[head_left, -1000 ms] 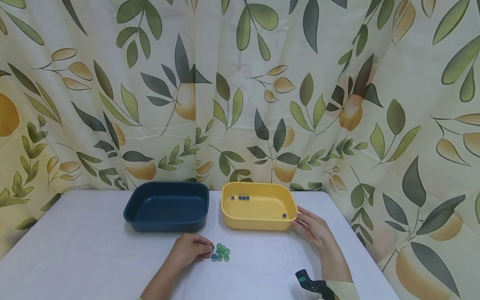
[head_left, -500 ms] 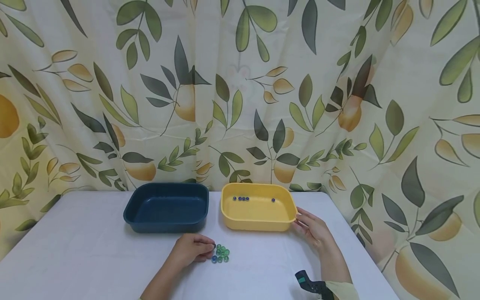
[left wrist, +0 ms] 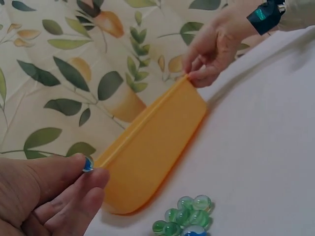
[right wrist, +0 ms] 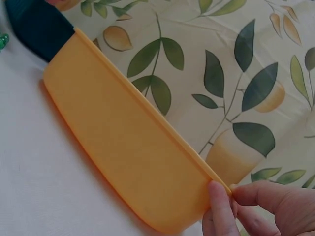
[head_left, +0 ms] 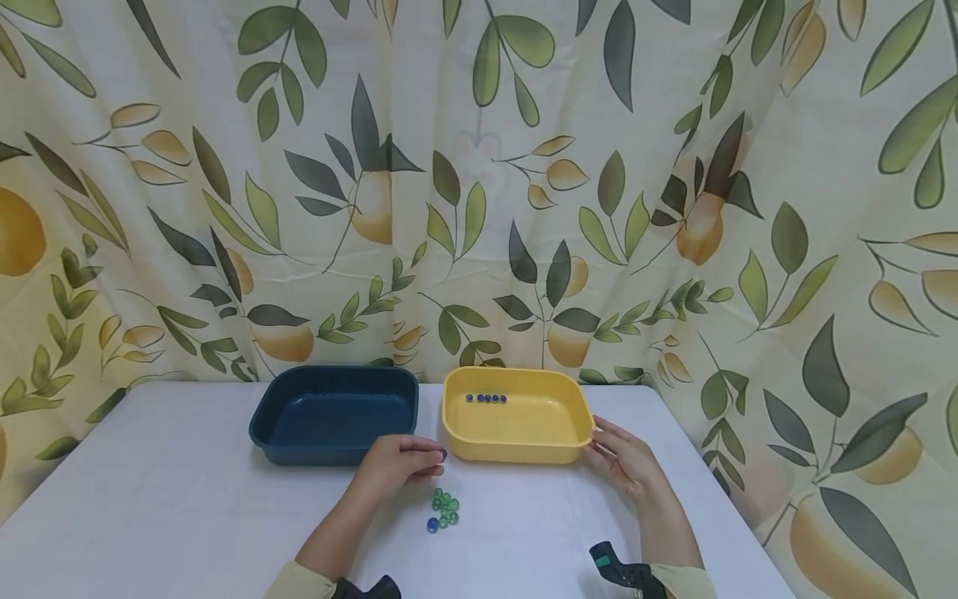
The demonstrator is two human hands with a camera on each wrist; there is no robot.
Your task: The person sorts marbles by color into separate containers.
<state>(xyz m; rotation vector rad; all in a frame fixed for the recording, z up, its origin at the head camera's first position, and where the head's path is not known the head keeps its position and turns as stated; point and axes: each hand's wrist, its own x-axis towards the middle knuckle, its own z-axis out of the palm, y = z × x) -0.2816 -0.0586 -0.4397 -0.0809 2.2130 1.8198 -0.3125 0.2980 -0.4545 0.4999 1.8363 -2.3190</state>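
Note:
My left hand [head_left: 400, 466] pinches a blue marble [left wrist: 87, 164] between thumb and fingertips, raised close to the near left corner of the yellow bin [head_left: 516, 450]. My right hand [head_left: 627, 462] grips that bin's rim at its right end, thumb and finger pinching the edge [right wrist: 224, 187] in the right wrist view. Inside the bin several small blue marbles [head_left: 491, 399] sit in a row near the back. On the white cloth below my left hand lies a cluster of green marbles [left wrist: 182, 216], with one larger blue marble [head_left: 432, 525] at its near side.
A dark blue bin [head_left: 333, 453] stands left of the yellow one, its near right corner partly behind my left hand. The white-covered table [head_left: 187, 499] ends at a leaf-patterned curtain [head_left: 479, 208] behind both bins.
My left hand has lifted away from the cluster toward the bins, carrying the blue marble. In the yellow bin, a lone blue marble has rolled left to the others. My right hand stays put.

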